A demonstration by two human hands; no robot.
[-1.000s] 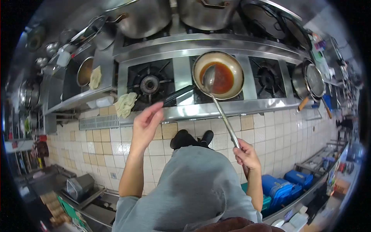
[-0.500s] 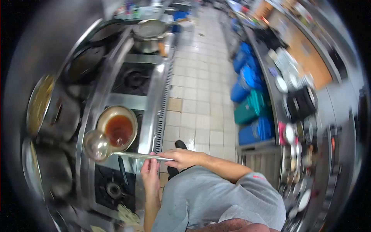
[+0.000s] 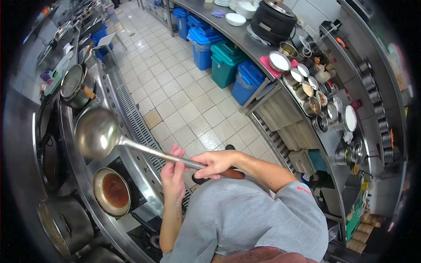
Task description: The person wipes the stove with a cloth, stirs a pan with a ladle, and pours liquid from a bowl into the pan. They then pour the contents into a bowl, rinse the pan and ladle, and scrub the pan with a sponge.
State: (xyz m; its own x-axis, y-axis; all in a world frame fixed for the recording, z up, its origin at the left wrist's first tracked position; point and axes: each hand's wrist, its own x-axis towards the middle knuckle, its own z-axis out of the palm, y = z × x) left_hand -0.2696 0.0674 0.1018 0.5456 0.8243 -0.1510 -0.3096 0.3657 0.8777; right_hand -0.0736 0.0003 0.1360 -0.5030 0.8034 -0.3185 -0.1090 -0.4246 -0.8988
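Observation:
A large steel ladle (image 3: 97, 133) is raised in front of me, its round bowl at the upper left and its wooden handle end pointing back toward my body. My right hand (image 3: 214, 165) is wrapped round the handle. Farther up the shaft, my left hand (image 3: 173, 177) pinches it between thumb and fingers. Below the ladle and apart from it, a metal pan (image 3: 97, 186) of red-brown sauce (image 3: 115, 191) sits on the stove (image 3: 149, 175).
Large pots (image 3: 72, 221) line the stove's left side, and a strainer lies over a pot (image 3: 74, 98) farther along. To the right, a steel counter holds bowls of ingredients (image 3: 313, 103) and a black soup warmer (image 3: 272, 22). Blue and green lidded bins (image 3: 228, 61) stand beneath it.
My view has turned to the right, toward the counter. The ladle has risen from beside the sauce pan and is nearer to me, with both hands still on its handle.

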